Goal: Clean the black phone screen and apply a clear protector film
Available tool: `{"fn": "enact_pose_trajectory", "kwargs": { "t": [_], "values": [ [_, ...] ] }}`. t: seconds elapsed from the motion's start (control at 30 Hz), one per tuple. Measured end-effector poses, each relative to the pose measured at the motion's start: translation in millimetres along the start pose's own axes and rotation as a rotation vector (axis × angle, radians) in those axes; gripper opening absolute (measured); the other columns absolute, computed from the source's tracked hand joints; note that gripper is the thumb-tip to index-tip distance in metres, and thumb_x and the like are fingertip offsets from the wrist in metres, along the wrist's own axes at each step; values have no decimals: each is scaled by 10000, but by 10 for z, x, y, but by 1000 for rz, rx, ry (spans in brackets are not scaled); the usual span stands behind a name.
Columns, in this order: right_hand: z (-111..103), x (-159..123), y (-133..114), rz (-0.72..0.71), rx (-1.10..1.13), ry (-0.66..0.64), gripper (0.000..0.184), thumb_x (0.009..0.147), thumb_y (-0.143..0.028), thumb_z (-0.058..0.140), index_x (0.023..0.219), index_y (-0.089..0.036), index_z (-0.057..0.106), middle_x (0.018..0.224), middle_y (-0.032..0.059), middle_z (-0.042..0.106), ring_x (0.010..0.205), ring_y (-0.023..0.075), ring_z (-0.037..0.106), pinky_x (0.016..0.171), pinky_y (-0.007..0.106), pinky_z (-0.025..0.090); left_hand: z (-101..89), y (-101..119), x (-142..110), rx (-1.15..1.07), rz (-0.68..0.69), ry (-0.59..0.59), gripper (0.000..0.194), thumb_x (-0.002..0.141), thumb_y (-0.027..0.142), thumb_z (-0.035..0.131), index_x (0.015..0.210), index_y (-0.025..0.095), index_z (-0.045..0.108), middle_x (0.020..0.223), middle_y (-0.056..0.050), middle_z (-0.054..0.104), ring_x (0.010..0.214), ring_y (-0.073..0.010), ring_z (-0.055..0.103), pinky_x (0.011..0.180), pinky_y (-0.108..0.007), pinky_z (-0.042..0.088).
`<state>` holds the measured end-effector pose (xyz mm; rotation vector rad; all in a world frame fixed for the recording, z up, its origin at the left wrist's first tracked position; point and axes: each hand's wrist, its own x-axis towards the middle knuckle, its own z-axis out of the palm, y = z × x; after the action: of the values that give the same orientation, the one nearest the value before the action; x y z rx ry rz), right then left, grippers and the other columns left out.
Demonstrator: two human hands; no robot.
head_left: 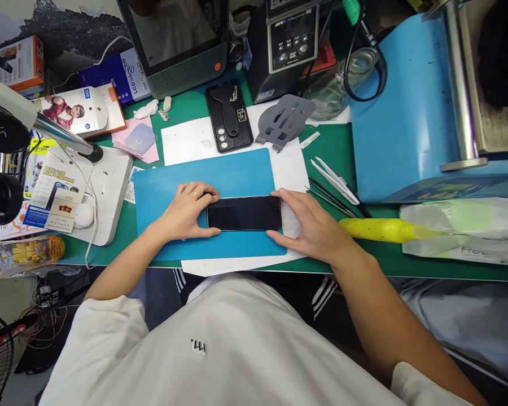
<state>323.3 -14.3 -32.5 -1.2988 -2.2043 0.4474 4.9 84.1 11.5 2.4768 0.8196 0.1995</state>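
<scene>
A smartphone [244, 213] with a dark screen lies lengthwise across a blue mat [203, 175]. Around its left end my left hand [190, 211] is closed, with the thumb on the near edge and fingers at the far edge; a ring shows on one finger. My right hand [311, 223] grips the other end the same way, thumb at the near corner and index finger at the far corner. Beyond the mat, a black phone case [228, 115] lies with its camera cut-outs facing up.
White paper [294, 160] lies under the mat. Tweezers [334, 180] and a yellow bottle [376, 229] with a needle tip are to the right. A grey slotted plate [283, 121] sits behind. A microscope stand [114, 186] is left, a blue-covered machine [398, 124] right.
</scene>
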Motion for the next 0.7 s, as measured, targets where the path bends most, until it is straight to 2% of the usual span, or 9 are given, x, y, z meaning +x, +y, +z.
{"fn": "enact_pose_trajectory", "kwargs": {
  "t": [0.5, 0.7],
  "values": [
    [-10, 13, -1, 11, -35, -22, 965, 958, -409, 695, 1711, -306, 100, 1467, 176, 565, 1307, 373, 611, 1070, 576, 566, -10, 11, 5, -2, -1, -6, 568, 841, 550, 800, 1256, 209, 616, 1355, -142, 646, 1270, -351, 549, 1053, -501, 367],
    [-19, 21, -1, 34, 5, -20, 951, 960, -419, 695, 1710, -323, 117, 1481, 154, 585, 1326, 364, 611, 1100, 567, 550, -5, 9, 7, -8, 0, -7, 562, 840, 561, 799, 1246, 220, 613, 1356, -138, 649, 1267, -349, 555, 1056, -500, 367]
  ]
}}
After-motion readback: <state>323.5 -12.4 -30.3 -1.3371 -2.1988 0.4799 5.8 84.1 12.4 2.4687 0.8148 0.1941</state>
